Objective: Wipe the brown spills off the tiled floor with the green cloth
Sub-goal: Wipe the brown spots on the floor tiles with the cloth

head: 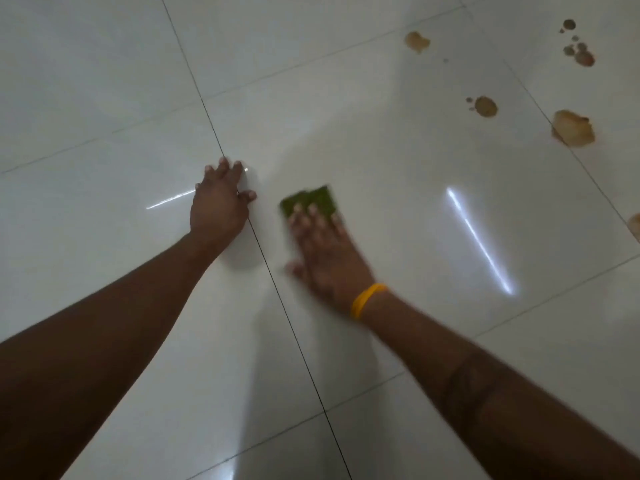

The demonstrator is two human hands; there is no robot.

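A small folded green cloth (313, 199) lies flat on the white tiled floor (398, 209) near the middle of the view. My right hand (327, 251), with a yellow band at the wrist, presses on the cloth with straight fingers and looks motion-blurred. My left hand (219, 202) rests flat on the floor to the left of the cloth, fingers spread across a tile joint. Several brown spills sit at the upper right: a pale one (417, 41), a round one (485, 106), a large one (573, 129) and a cluster of small spots (580, 51).
Dark tile joints cross the glossy floor, one running diagonally between my hands. Bright light streaks (479, 239) reflect off the tile right of the cloth. Part of another brown spill (635, 226) shows at the right edge.
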